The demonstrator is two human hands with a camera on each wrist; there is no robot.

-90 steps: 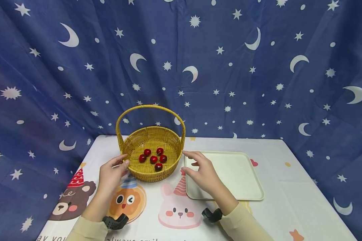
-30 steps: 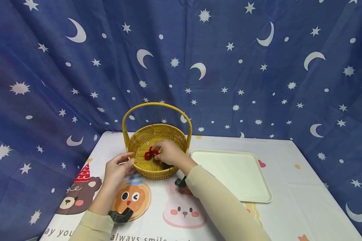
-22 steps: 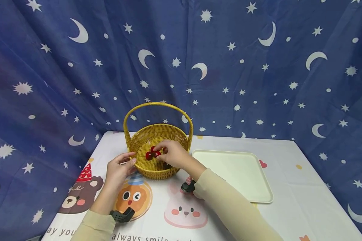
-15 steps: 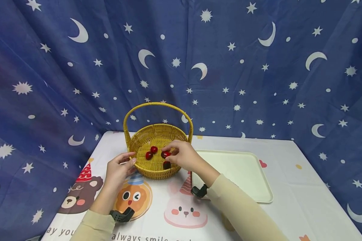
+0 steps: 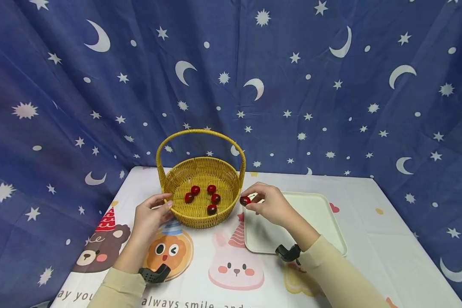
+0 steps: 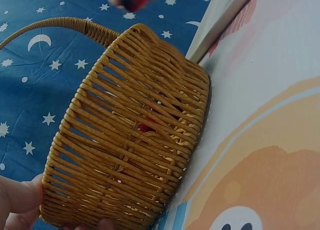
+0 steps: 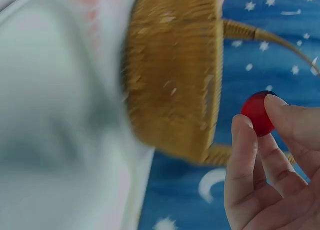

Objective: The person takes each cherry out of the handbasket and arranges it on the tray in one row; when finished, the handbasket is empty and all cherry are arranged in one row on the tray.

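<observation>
Cherry [image 5: 245, 200]: pinched between thumb and fingertips of the right hand [image 5: 269, 205], clear of the basket [image 5: 196, 220]. Roundish, no long axis to speak of; dark patch on one side, red on the other.

Left hand [image 5: 149, 216] well apart from the right, thumb and fingers at the basket's near rim, apparently gripping it; lower fingers only partly seen. Basket sits between the two hands, five other cherries [image 5: 215, 198] on its floor, right of the left fingertips.

Relation that counts: the held cherry is off the left fingertips of the right hand, between the basket's wall and the tray [image 5: 312, 218], about over the tray's nearer edge. Height above it cannot be told. Tray spreads below the right hand and out to its right; that hand is much the nearer.
</observation>
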